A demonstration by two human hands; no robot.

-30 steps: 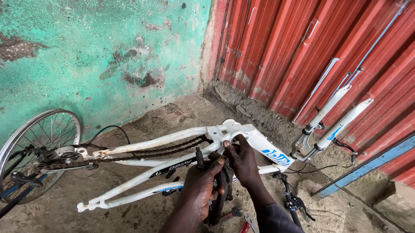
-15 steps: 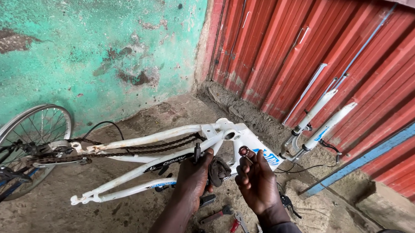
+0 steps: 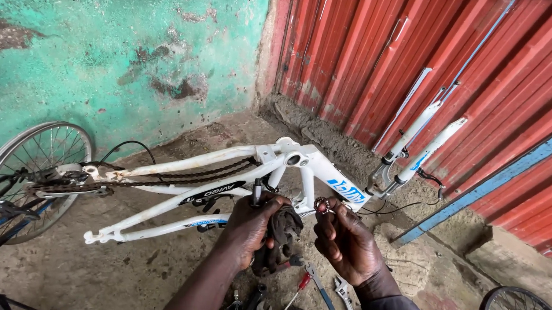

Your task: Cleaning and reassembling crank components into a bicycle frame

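Note:
A white bicycle frame [image 3: 227, 160] lies on its side on the dirt floor, a loose chain [image 3: 185, 175] draped along it. My left hand [image 3: 251, 226] grips a black saddle [image 3: 280, 234] by its seat post, close in front of the frame. My right hand [image 3: 346, 241] pinches a small round bearing ring [image 3: 321, 203] between its fingertips, just right of the saddle and below the frame's bottom bracket shell [image 3: 294, 159].
A spoked wheel [image 3: 35, 175] leans at the left by the green wall. A white suspension fork [image 3: 419, 147] rests against the red corrugated wall. Spanners and a screwdriver [image 3: 320, 288] lie on the floor under my hands. Part of another wheel [image 3: 513, 299] shows bottom right.
My right hand has come away from the frame toward me and now holds the small ring up. The left hand keeps the saddle, slightly lower. The view has shifted a little.

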